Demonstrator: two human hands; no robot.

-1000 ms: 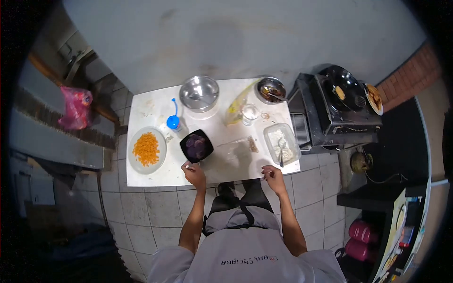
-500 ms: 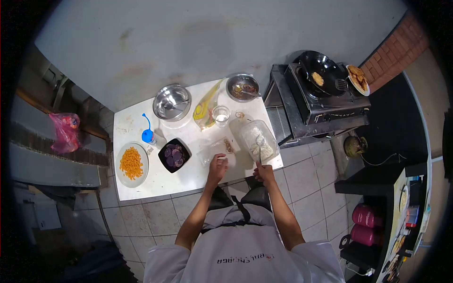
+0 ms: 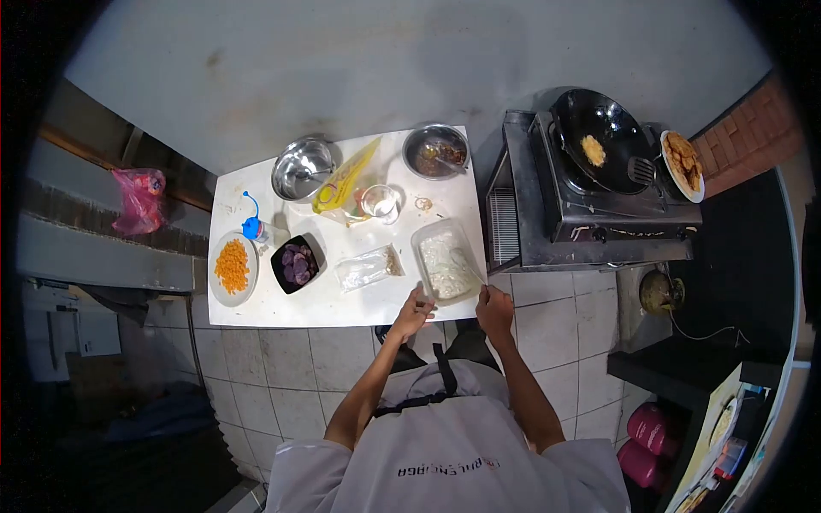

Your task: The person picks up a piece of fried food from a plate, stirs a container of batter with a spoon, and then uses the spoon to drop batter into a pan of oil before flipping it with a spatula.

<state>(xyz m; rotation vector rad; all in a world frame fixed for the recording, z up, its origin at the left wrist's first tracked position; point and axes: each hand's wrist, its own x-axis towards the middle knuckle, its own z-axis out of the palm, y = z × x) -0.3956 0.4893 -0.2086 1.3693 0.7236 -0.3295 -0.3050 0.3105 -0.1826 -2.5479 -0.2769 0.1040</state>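
A clear rectangular plastic container [image 3: 421, 256] holding white flour [image 3: 447, 263] stands near the table's front right. My left hand [image 3: 413, 315] is at its near left corner, index finger and thumb on either side of that corner. At the near right corner my right hand [image 3: 495, 311] is closed around a spoon, whose thin, blurred handle [image 3: 473, 272] slants into the flour; the fingers hide its end. Left of the container lies a clear plastic bag [image 3: 363, 269] with small brownish bits at one end.
Behind are a glass [image 3: 380, 203], a yellow packet [image 3: 346, 184] and two metal bowls, one with sauce [image 3: 434, 154]. Left are a black bowl of purple slices [image 3: 297, 264], a blue-capped bottle [image 3: 254, 228] and a plate of orange pieces [image 3: 232, 267]. A wok [image 3: 603, 128] sits on the stove.
My left hand has moved right from beside the plastic bag to the container's corner. My right hand and the spoon have shifted to the container's near right corner. The view has shifted.
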